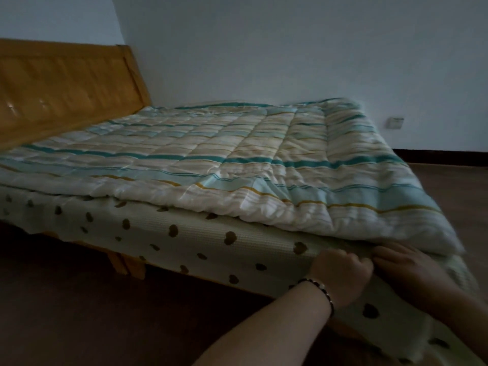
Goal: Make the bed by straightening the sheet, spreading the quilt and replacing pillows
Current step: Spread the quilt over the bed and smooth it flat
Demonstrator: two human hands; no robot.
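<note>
A striped quilt (pixel 237 159) in cream, teal and yellow lies spread over the bed, its near edge puffed up. Under it a pale sheet (pixel 190 241) with dark bean-shaped spots hangs over the bed's side. My left hand (pixel 340 276), with a bead bracelet at the wrist, grips the sheet at the bed's near corner, fingers curled into the fabric. My right hand (pixel 406 270) sits right beside it on the same corner, fingers tucked under the quilt's edge, gripping the sheet. No pillows are in view.
A wooden headboard (pixel 66 91) stands at the left against a pale wall. Dark wooden floor (pixel 105 313) runs along the bed's near side and foot. A wall socket (pixel 395 122) sits low on the far wall.
</note>
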